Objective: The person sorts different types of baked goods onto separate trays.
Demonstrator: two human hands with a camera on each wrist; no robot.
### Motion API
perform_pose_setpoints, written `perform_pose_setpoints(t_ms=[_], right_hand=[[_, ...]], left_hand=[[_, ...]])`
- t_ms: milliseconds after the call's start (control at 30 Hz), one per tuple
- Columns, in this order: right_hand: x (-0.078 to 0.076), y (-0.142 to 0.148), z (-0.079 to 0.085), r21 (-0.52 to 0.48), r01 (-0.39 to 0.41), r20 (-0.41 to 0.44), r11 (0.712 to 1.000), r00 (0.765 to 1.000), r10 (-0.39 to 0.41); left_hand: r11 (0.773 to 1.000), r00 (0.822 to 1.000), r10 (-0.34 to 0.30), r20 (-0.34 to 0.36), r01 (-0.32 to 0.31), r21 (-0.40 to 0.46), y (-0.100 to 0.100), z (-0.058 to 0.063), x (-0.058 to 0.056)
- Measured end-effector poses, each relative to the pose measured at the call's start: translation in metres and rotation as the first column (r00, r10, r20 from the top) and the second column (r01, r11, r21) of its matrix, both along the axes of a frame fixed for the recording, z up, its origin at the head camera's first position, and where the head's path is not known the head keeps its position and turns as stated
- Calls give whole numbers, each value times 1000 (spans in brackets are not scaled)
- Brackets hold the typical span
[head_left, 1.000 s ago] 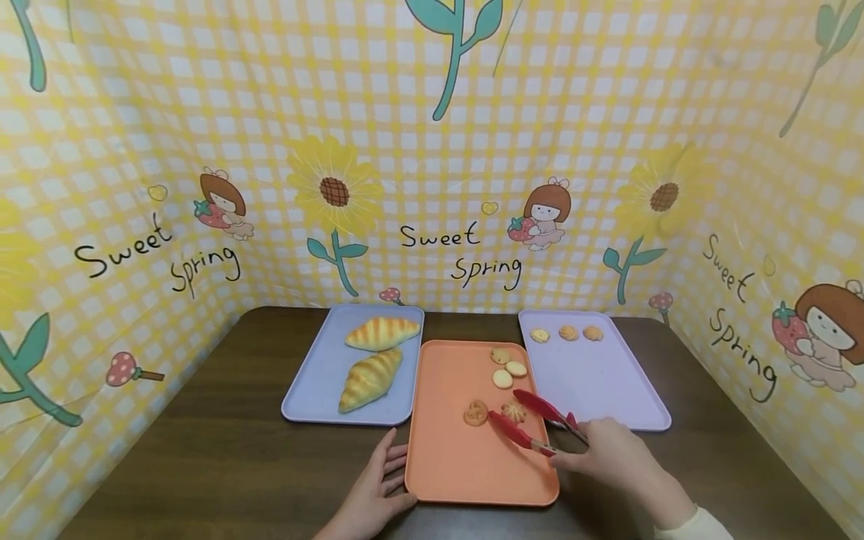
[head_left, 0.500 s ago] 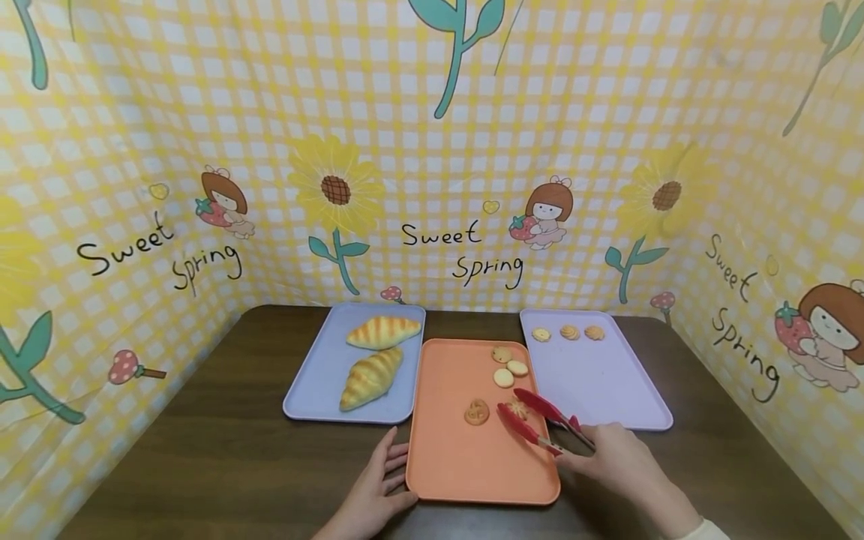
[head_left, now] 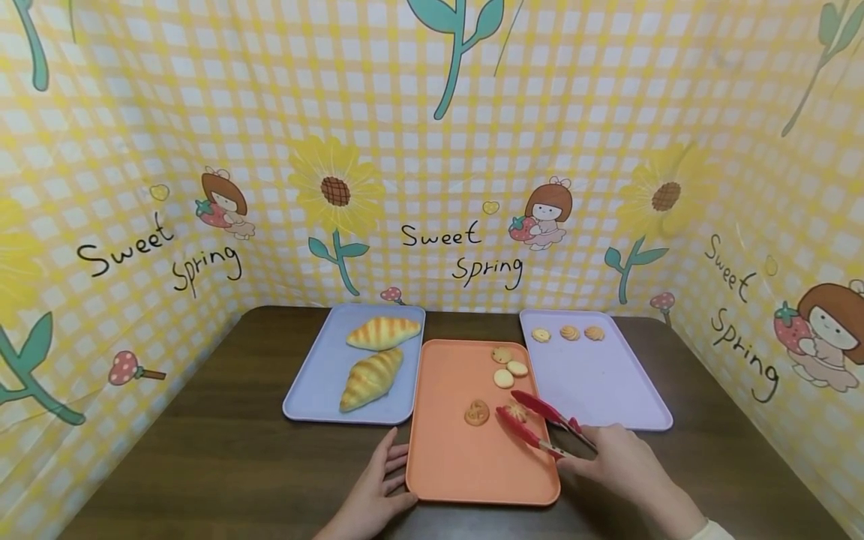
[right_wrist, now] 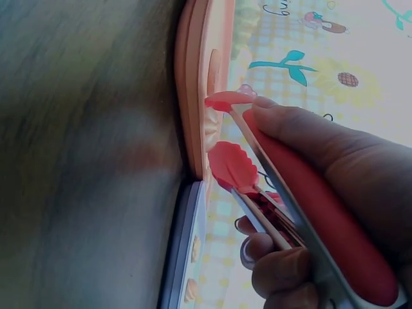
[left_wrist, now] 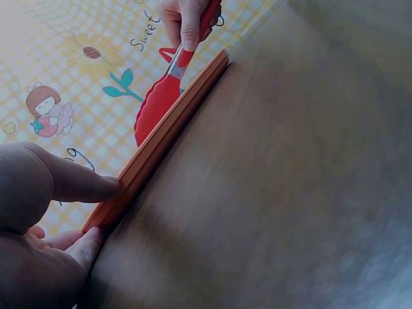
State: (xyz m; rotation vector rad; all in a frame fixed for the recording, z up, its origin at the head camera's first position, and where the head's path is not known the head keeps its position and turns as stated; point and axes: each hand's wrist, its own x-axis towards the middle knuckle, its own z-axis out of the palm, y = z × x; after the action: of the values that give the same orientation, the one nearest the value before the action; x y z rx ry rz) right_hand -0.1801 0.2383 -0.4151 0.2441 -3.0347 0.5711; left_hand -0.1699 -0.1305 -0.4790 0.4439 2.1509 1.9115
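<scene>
My right hand (head_left: 624, 461) grips red-tipped metal tongs (head_left: 526, 431). Their two heads straddle a star-patterned cookie (head_left: 516, 412) on the orange tray (head_left: 472, 472). In the right wrist view, thumb and fingers wrap the tongs' red handles (right_wrist: 322, 212), with the cookie (right_wrist: 211, 129) between the tips. A pretzel-shaped cookie (head_left: 476, 412) lies just left of the tongs. My left hand (head_left: 378, 480) rests against the orange tray's near left edge, fingers fairly straight and the thumb at the corner; the left wrist view has its fingertips right on the rim (left_wrist: 138, 170).
Several pale round cookies (head_left: 503, 378) lie at the orange tray's far right. A blue tray (head_left: 307, 397) at left bears two croissants (head_left: 371, 379). To the right, a lilac tray (head_left: 607, 390) carries three small cookies (head_left: 570, 332) along its back. Patterned cloth (head_left: 439, 187) surrounds the dark table (head_left: 202, 450).
The tongs' left head has moved right, away from the pretzel-shaped cookie and towards the star-patterned one, narrowing the gap between the heads. My left hand has stayed at the tray edge.
</scene>
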Motion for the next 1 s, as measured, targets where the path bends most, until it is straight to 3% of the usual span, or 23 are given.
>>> perform_pose_setpoints(t_ms=[300,567,833,1000], right_hand=[[-1,1,-4,67,-31,-71,997,997,36],[-5,5,-8,93,-61,-139,994,988,73],[-9,10,-11,105,-64,-248,992,965,88],[-11,13,-10,97,-54,-230,994,970,75]], left_hand=[[1000,1000,-4,-26,4,3,2,0,1],[1000,1000,-3,8,3,-2,2,1,0],[1000,1000,-6,8,6,9,1,1,0],[1000,1000,-4,5,4,13,2,1,1]])
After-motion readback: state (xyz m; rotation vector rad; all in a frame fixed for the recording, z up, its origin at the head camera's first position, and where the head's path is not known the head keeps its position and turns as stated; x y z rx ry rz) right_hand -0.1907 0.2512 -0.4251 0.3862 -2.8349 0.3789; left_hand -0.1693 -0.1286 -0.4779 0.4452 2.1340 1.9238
